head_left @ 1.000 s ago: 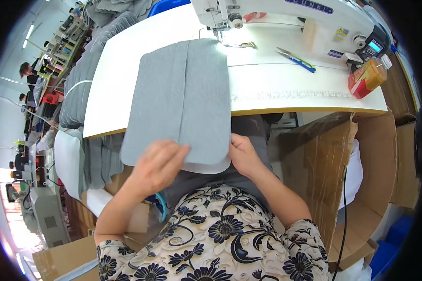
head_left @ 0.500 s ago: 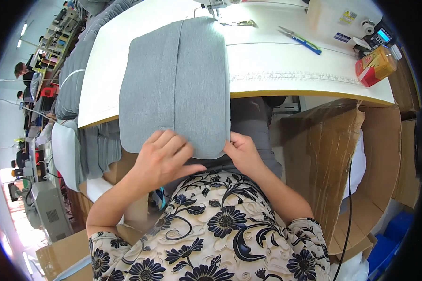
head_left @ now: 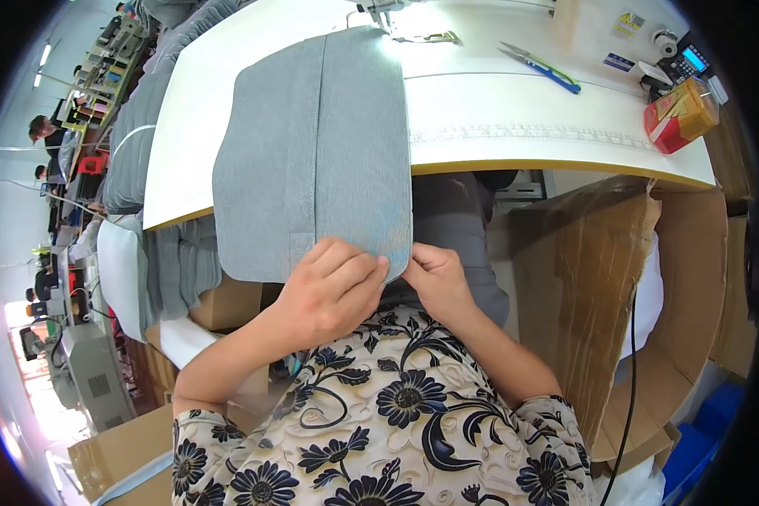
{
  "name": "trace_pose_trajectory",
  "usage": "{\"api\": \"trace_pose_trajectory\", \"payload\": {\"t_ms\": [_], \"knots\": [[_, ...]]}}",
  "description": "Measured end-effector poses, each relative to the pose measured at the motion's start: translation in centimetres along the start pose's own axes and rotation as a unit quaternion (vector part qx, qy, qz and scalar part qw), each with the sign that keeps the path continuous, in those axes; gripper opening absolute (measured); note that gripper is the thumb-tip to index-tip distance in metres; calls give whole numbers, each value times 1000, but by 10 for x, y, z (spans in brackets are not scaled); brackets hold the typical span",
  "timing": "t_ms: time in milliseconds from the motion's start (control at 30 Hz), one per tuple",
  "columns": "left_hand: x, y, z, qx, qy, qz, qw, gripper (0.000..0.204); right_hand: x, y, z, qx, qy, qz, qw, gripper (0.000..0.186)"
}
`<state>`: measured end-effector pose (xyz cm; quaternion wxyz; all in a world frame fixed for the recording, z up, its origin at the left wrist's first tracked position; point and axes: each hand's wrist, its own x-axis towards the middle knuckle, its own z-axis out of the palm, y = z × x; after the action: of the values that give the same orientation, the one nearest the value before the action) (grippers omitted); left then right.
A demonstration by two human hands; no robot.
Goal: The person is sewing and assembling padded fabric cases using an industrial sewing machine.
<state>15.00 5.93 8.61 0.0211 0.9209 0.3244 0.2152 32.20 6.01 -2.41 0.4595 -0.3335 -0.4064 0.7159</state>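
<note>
The grey, round-cornered fabric panel [head_left: 270, 152] stretches far, long axis near to far, from the right hand [head_left: 438, 280] pinching its near right corner and the left hand [head_left: 329, 291] curled at its near edge, grip unclear, onto the white, yellow-edged worktop [head_left: 523, 110].

There is one grey panel [head_left: 270, 160], one cutter [head_left: 548, 71], one bottle [head_left: 680, 118].

Sewing machine [head_left: 609, 38] (partly) beyond top edge
</note>
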Motion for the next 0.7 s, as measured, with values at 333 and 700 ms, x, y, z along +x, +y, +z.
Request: {"api": "trace_pose_trajectory", "payload": {"t_ms": [333, 700], "knots": [[-4, -4, 6, 8, -7, 18, 1000, 33, -18, -9, -5, 31, 5, 58, 998, 19], [-5, -3, 4, 24, -37, 61, 997, 39, -18, -15, -9, -9, -36, 16, 999, 26]]}}
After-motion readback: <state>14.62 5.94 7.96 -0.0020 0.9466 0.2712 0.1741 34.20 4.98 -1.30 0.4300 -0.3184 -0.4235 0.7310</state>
